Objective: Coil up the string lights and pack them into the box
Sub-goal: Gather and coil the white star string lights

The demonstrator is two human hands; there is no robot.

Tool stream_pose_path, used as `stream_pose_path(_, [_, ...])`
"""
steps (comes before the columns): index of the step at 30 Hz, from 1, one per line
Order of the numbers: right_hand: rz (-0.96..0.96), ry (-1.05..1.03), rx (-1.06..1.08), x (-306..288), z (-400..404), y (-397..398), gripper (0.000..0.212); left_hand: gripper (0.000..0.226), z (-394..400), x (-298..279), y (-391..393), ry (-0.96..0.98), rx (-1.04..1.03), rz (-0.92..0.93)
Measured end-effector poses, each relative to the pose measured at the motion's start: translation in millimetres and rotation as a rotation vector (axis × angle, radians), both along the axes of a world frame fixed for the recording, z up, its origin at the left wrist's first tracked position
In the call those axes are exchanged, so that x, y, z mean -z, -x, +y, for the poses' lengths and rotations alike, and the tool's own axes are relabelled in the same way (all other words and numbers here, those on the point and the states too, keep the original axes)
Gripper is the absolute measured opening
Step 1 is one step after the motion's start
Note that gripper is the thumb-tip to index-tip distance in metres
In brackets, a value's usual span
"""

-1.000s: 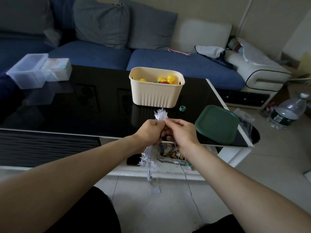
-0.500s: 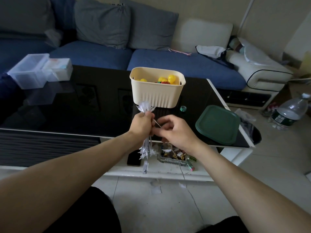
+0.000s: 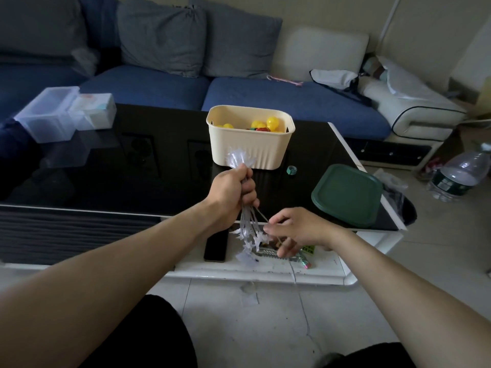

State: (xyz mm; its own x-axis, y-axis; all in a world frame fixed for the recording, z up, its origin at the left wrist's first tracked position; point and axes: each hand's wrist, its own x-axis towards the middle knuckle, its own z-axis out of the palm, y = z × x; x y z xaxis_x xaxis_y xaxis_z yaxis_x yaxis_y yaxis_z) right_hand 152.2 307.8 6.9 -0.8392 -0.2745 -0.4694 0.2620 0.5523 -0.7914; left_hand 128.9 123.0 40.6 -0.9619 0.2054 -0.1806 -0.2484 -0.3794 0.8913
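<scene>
Left hand [image 3: 230, 193] fisted round the bunched string lights [image 3: 245, 224] over the near worktop [image 3: 132, 166] edge; right hand [image 3: 295, 229] pinching the thin wire just below. Could snag or tangle if pulled hard, loose wire trailing to the floor. Cream box [image 3: 249, 138] beyond, already part filled with yellow balls [image 3: 272, 122]; green lid [image 3: 348, 195] beside.

black table [image 3: 132, 181] | on it: cream box [image 3: 249, 147], green lid [image 3: 348, 195], clear boxes [image 3: 61, 115]
</scene>
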Motion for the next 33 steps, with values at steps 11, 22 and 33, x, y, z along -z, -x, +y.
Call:
stream_pose_path(11, [0.005,-0.243,-0.058,-1,35,9,0.041,0.034,-7,5,2,0.15,-0.037,0.04])
stream_pose_path(22, [0.235,-0.041,0.342,14,67,6,0.006,0.034,-15,9,7,0.126,-0.129,0.007])
stream_pose_path(33, [0.134,0.468,0.347,-12,72,-1,0.02,0.036,-26,5,15,0.034,-0.258,-0.02])
